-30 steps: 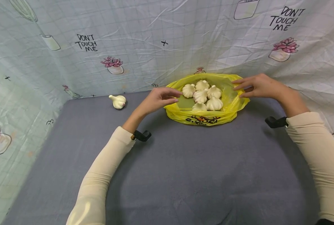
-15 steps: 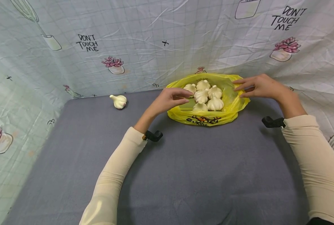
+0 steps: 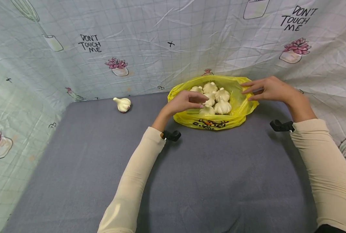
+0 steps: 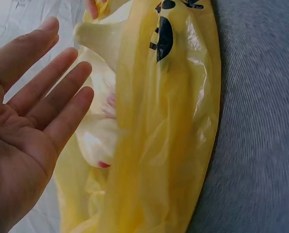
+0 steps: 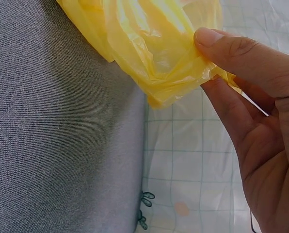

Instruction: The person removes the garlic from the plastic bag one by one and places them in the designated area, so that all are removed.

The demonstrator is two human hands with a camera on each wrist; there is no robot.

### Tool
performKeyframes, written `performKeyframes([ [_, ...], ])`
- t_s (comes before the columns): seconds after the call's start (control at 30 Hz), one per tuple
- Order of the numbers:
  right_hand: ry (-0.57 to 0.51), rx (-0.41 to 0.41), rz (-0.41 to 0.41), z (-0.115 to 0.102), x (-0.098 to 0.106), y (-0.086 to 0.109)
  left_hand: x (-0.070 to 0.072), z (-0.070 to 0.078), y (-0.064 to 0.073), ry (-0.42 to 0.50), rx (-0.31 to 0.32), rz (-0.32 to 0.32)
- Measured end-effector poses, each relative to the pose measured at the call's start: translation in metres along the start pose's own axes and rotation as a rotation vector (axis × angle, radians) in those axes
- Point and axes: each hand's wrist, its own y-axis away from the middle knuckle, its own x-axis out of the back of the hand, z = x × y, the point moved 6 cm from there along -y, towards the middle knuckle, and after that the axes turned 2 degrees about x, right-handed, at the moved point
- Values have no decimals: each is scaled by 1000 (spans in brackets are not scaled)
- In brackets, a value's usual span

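Note:
A yellow plastic bag (image 3: 240, 121) stands wide-mouthed at the back of the table, with several garlic bulbs (image 3: 223, 107) inside. The right hand (image 3: 273, 90) pinches the bag's right rim between thumb and fingers; in the right wrist view the thumb (image 5: 241, 56) presses the thin yellow film. Over the bag's left side, the left hand (image 3: 186, 101) reaches across the mouth near the bulbs. Its fingers (image 4: 62, 99) are spread and nearly straight in the left wrist view, holding nothing. Part of the bulbs is hidden behind this hand.
One garlic bulb (image 3: 122, 105) lies alone on the grey table cover (image 3: 213, 181), near the back left. A patterned curtain (image 3: 149, 38) hangs right behind the table and along its left side. Both wrists carry black camera mounts (image 3: 172, 135).
The left hand has moved right, from the bag's left edge to above its mouth, now covering some bulbs. The right hand keeps its pinch on the rim, and the lone bulb stays put.

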Motion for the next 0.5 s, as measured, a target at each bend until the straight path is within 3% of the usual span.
performKeyframes([
  [0.2,15,5,-2,0,-1,-1,-5,-11,-6,52,26,-26],
  [0.5,35,3,8,-1,1,-1,-11,-10,-10,119,31,-29],
])
